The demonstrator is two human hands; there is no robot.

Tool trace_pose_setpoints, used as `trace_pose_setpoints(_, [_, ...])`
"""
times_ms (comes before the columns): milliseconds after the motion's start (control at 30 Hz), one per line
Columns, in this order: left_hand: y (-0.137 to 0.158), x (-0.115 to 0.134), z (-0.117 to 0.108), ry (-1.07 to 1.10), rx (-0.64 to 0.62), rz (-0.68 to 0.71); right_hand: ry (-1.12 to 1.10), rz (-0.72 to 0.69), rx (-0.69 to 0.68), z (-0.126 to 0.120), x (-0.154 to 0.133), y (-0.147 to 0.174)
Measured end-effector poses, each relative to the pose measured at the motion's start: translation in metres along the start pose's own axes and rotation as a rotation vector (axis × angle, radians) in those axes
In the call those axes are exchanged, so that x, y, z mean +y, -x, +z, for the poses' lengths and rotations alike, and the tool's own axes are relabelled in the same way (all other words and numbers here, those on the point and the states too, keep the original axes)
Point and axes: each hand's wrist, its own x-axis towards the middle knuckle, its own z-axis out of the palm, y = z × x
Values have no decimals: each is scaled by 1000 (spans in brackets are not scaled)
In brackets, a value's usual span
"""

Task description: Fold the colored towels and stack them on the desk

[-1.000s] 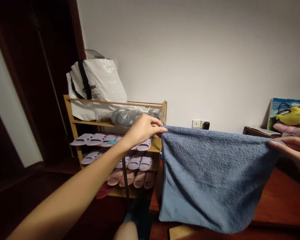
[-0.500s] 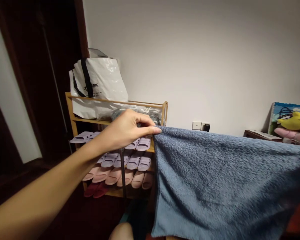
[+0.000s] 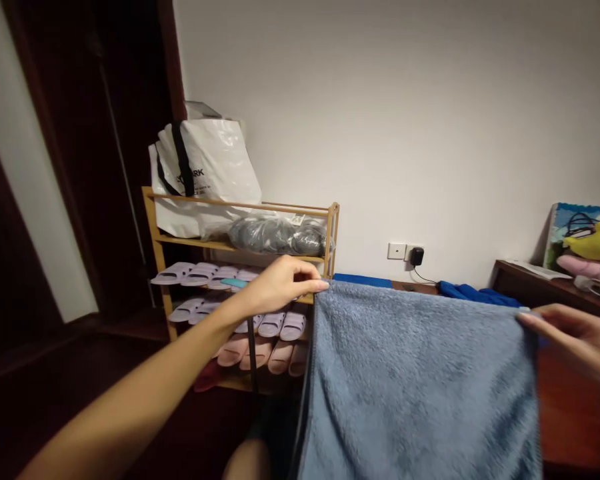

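Observation:
A grey-blue towel point(image 3: 420, 380) hangs spread out in front of me, its top edge stretched between my two hands. My left hand point(image 3: 290, 283) pinches the upper left corner between thumb and fingers. At the upper right corner, my right hand point(image 3: 580, 337) grips the fabric the same way, partly cut off by the frame's edge. The towel's bottom runs out of view, and it covers part of the reddish-brown table point(image 3: 575, 413) behind it.
A wooden shoe rack point(image 3: 155, 240) with several lilac and pink slippers point(image 3: 275, 325) stands ahead; a white bag point(image 3: 220, 160) sits on top. Blue cloth point(image 3: 480, 293) lies behind the towel. A plugged-in charger point(image 3: 417, 256) is on the wall. A yellow plush toy point(image 3: 595, 241) rests far right.
Both hands and the towel have come lower. The towel's right corner has moved left, bringing my right hand into view and uncovering the blue cloth and the charger's cord.

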Motion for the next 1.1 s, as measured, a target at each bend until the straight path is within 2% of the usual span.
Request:
trace_pose_setpoints(133, [-15,-44,35,61,115,-69,-151,220,-158,52,6,-21])
trace_pose_setpoints(167, [-21,-55,45,112,164,-117,-177,268,-175,66,11,-26])
trace_pose_setpoints(233, [-34,-77,68,305,211,-329,-231,350,-207,94,20,-36])
trace_pose_setpoints(400, [-62,-120,122,453,217,-535,-354,524,-271,161,42,-52])
trace_pose_setpoints(567, [-67,-159,152,531,205,-721,-289,585,-312,218,68,-48])
trace_pose_setpoints(667, [-69,-180,162,499,196,-771,-177,568,-350,241,83,-48])
trace_pose_setpoints(800, [-77,-199,180,338,203,-759,-3,468,-362,266,94,-57])
trace_pose_setpoints(1000, [-65,-204,224,-53,152,-638,267,255,-400,315,86,-41])
trace_pose_setpoints(1100, [-56,-203,236,-212,91,-580,366,173,-437,328,84,-30])
